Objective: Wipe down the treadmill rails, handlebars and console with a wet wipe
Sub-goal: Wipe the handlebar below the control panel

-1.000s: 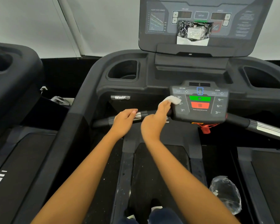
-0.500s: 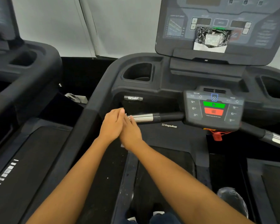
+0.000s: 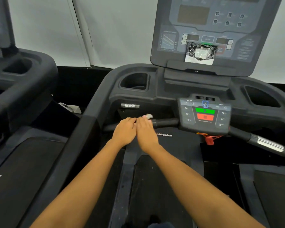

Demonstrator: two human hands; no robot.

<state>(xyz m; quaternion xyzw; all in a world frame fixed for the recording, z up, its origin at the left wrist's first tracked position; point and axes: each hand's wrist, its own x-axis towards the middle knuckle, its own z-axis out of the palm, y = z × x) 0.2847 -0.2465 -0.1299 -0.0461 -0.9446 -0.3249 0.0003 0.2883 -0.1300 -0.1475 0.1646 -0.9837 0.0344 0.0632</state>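
Head | wet wipe [image 3: 149,116] clamped under right hand [image 3: 146,134] fingers [image 3: 143,121] | on handlebar [image 3: 165,122]

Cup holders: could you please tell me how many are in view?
3 cup holders: one left of the console, one right of it, one on the neighbouring treadmill at far left; others may be out of frame.
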